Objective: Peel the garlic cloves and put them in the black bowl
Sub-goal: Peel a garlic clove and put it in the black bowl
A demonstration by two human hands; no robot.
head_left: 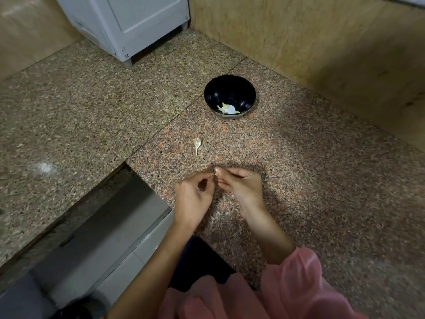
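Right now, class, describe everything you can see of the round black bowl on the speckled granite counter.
The round black bowl is glossy, perhaps plastic or melamine, with a deep curved wall and a smooth rim. It stands upright on the speckled granite counter, near the wooden wall panel, beyond both hands, and neither touches it. At its bottom lie a few pale peeled garlic cloves.

Speckled granite countertop (299,180), polished, faintly glossy. Glossy black bowl (213,93), smooth like plastic or glazed ware. Matt plywood wall panels (322,42), grain showing. Smooth white plastic appliance (128,21). Brushed grey metal sink edge (110,226). Thin soft pink cloth sleeve (296,279).
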